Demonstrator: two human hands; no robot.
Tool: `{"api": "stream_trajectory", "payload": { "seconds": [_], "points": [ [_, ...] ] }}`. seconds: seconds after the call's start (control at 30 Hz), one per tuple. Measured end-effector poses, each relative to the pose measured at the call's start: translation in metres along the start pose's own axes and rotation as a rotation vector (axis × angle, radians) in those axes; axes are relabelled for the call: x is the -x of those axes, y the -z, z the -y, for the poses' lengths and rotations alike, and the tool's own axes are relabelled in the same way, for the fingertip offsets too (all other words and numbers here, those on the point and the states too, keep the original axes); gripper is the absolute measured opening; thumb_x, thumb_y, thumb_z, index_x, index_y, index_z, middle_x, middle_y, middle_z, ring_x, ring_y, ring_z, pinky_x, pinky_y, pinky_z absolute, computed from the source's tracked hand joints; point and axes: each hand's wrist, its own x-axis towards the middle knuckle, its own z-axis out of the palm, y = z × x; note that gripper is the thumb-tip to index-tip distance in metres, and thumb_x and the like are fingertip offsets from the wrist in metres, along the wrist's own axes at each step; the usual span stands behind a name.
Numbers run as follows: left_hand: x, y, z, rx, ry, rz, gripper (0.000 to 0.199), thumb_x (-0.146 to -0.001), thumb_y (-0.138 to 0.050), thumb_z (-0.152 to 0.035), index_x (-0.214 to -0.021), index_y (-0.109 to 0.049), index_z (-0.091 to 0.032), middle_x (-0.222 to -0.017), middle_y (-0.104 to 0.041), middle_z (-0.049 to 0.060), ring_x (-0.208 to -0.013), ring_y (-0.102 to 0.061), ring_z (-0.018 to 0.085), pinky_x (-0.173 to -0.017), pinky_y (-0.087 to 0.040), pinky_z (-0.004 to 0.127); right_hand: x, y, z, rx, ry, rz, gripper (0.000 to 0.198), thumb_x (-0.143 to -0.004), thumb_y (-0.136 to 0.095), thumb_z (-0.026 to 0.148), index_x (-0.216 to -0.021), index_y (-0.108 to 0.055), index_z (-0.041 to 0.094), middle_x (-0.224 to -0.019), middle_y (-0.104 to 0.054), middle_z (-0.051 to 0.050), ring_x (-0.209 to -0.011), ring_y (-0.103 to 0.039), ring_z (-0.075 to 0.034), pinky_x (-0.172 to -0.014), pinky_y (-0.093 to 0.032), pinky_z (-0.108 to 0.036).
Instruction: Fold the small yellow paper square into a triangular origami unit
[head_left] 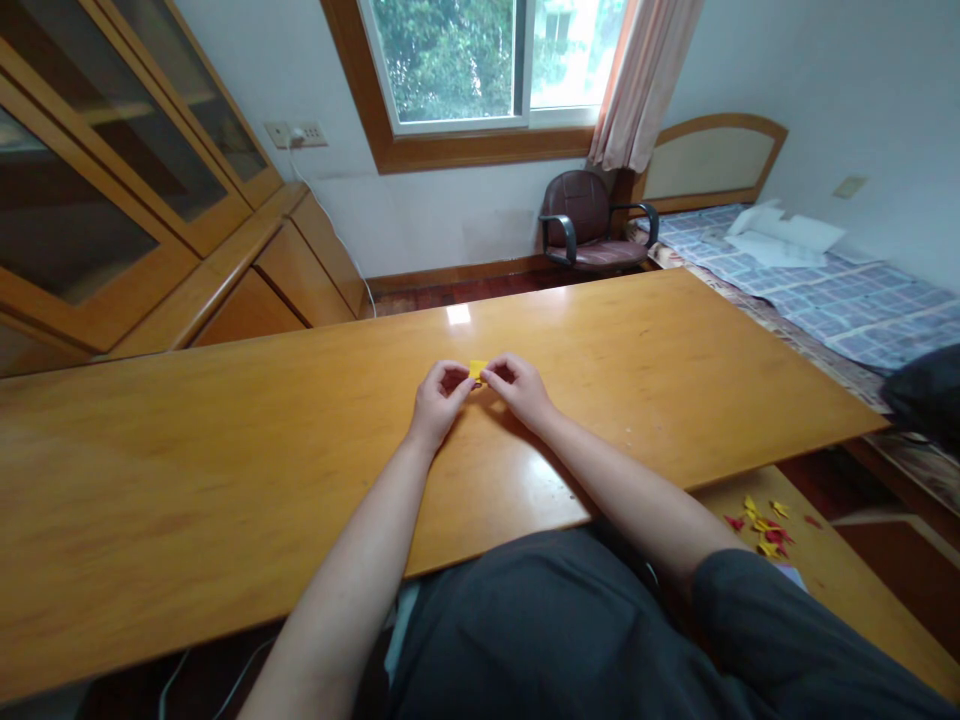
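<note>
Yellow paper bit point(478, 369) is sitting btwn my two hands, over the table point(225, 450), btwn its far + near edges; can't tell if it's touching the surface. L hand point(437, 405) is pinching it from the left w/ thumb + fingers; R hand point(520, 390) is pinching its right side, same way. Forearms point(352, 560) are crossing the near edge. Folded yellow + red pcs point(763, 526) are lying in a loose cluster on a lower wooden surface point(870, 600), below the table's near edge, twd its near R corner. Armchair point(577, 205) is standing past the far edge, nr the far R corner; bed w/ checked cover point(810, 290) is lying beyond the R edge.
</note>
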Motion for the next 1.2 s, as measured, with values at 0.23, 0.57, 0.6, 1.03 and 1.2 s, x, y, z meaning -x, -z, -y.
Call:
{"api": "stream_trajectory", "payload": {
  "seconds": [0.23, 0.57, 0.6, 1.03, 1.2],
  "points": [
    [-0.0016, -0.0009, -0.0021, 0.07, 0.071, 0.002, 0.03, -0.072, -0.075, -0.033, -0.088, -0.055, -0.019, -0.078, -0.063, -0.001, -0.071, -0.068, 0.015, -0.075, -0.057, 0.031, 0.0012, -0.0003, 0.002, -0.001, 0.013, 0.024, 0.018, -0.083, -0.062, 0.037, -0.079, -0.062, 0.019, -0.076, -0.064, -0.001, -0.07, -0.057, -0.014, -0.067, -0.046, -0.027],
    [-0.0016, 0.0009, -0.0016, 0.114, 0.131, 0.031, 0.031, -0.072, -0.075, -0.031, -0.091, -0.054, -0.019, -0.074, -0.063, -0.002, -0.069, -0.07, 0.015, -0.073, -0.056, 0.03, 0.0007, 0.0003, 0.0026, -0.074, -0.05, 0.013, 0.017, -0.08, -0.064, 0.035, -0.08, -0.063, 0.018, -0.076, -0.065, 0.0, -0.069, -0.057, -0.013, -0.069, -0.046, -0.027],
    [-0.0016, 0.0011, -0.001, 0.116, 0.133, 0.035, 0.031, -0.072, -0.075, -0.032, -0.091, -0.054, -0.019, -0.074, -0.064, -0.002, -0.069, -0.07, 0.016, -0.073, -0.056, 0.03, 0.0006, 0.0004, 0.0027, -0.086, -0.056, 0.013, 0.017, -0.08, -0.064, 0.035, -0.08, -0.063, 0.018, -0.075, -0.065, 0.0, -0.069, -0.057, -0.013, -0.069, -0.046, -0.027],
    [-0.0026, 0.0014, -0.0041, 0.176, 0.13, 0.109, 0.046, -0.072, -0.077, -0.031, -0.108, -0.05, -0.02, -0.067, -0.057, -0.007, -0.063, -0.065, 0.012, -0.068, -0.053, 0.025, 0.0004, -0.002, -0.0014, -0.243, -0.103, 0.075, 0.022, -0.076, -0.069, 0.036, -0.083, -0.061, 0.017, -0.077, -0.062, 0.001, -0.071, -0.056, -0.012, -0.07, -0.044, -0.027],
    [-0.0022, -0.0001, -0.0087, 0.159, 0.17, 0.129, 0.049, -0.07, -0.078, -0.03, -0.11, -0.052, -0.02, -0.065, -0.052, -0.009, -0.06, -0.062, 0.011, -0.064, -0.053, 0.024, -0.0002, -0.0029, -0.0054, -0.355, -0.16, 0.088, 0.029, -0.072, -0.072, 0.038, -0.089, -0.059, 0.018, -0.075, -0.059, 0.002, -0.07, -0.055, -0.012, -0.069, -0.043, -0.026]
  ]
}}
